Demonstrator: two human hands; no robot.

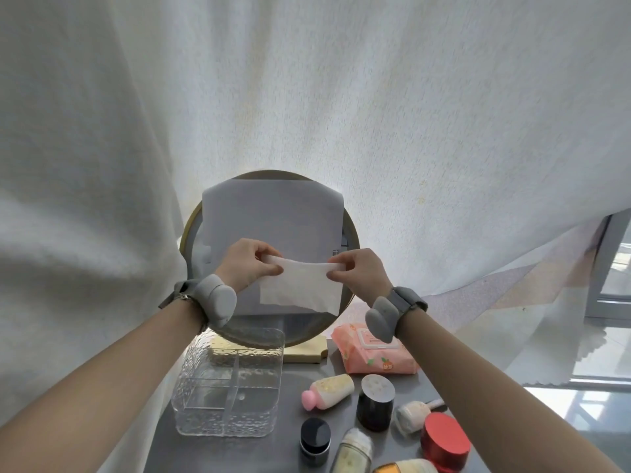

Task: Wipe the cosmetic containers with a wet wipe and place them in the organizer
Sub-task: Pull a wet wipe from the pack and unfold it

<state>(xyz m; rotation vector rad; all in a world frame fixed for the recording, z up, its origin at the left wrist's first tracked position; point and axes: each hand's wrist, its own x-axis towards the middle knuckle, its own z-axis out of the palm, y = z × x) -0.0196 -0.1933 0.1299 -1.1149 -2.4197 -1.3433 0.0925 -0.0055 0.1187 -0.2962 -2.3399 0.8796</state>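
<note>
Left hand [246, 264] and right hand [358, 268] pinch thin white wet wipe [300, 286] taut by top corners; overstretching risks tearing it

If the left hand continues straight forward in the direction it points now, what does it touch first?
Probably the round mirror, on the paper sheet covering its face. The left hand, pinching the wet wipe, points at it, though the gap in depth is unclear.

Both hands' fingers [269, 259] pinch wet wipe [300, 288] — stretched taut.
</note>
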